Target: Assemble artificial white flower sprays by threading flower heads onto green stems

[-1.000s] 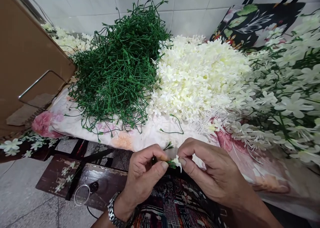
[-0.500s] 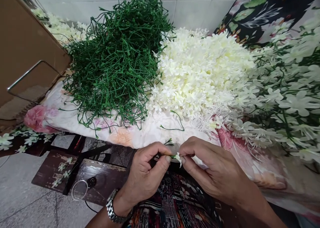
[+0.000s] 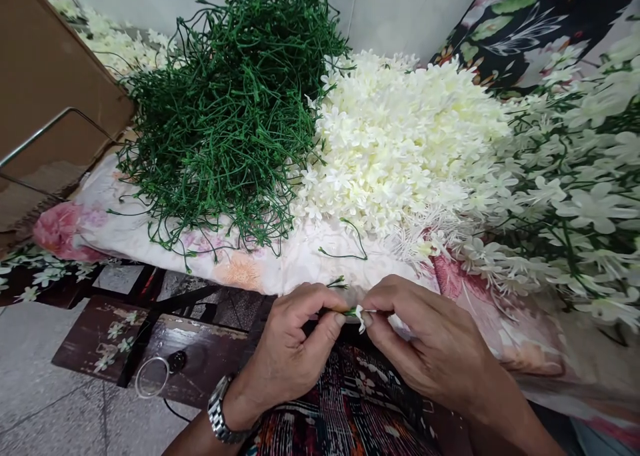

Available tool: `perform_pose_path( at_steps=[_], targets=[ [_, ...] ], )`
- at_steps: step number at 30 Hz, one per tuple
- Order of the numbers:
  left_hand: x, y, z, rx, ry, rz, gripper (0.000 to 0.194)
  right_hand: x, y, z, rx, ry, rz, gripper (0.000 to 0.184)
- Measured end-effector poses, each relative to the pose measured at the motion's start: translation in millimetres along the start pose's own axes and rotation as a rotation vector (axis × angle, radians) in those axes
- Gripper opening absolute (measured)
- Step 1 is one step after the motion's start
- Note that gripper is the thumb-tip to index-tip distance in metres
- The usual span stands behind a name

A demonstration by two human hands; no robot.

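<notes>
While our left hand (image 3: 300,343) pinches a green stem (image 3: 350,313), our right hand (image 3: 425,339) pinches a small white flower (image 3: 361,318) at its tip. Both are just in front of the white flower pile (image 3: 400,143) and green stem pile (image 3: 235,116).

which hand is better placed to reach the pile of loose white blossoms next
Probably the right hand: the white blossoms lie ahead of it, while the left hand pinches a green stem and sits nearer the green pile.
</notes>
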State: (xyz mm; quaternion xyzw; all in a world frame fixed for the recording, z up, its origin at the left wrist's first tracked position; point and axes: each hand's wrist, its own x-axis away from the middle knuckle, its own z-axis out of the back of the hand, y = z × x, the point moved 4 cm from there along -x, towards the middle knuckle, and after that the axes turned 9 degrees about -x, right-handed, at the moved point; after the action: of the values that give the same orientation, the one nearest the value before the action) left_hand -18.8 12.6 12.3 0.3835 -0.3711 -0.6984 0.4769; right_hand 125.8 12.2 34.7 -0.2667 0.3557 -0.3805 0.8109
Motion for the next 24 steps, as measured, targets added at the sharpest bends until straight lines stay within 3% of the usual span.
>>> perform_pose_path(
  at_steps=[10, 18, 24],
  targets=[
    [-4.6, 0.5, -9.4, -0.015, 0.053, -0.039, 0.018, 2.2, 4.1, -4.5, -0.012, 0.033, -0.010, 0.012],
    [-3.4, -5.0, -13.4, 0.036, 0.143, 0.136, 0.016, 2.8, 13.4, -13.2, -0.065, 0.139, -0.118, 0.008],
    [-5.7, -4.4, -13.5, 0.052, 0.151, 0.154, 0.017, -0.8, 13.5, -14.6, -0.049, 0.149, -0.132, 0.010]
  ],
)
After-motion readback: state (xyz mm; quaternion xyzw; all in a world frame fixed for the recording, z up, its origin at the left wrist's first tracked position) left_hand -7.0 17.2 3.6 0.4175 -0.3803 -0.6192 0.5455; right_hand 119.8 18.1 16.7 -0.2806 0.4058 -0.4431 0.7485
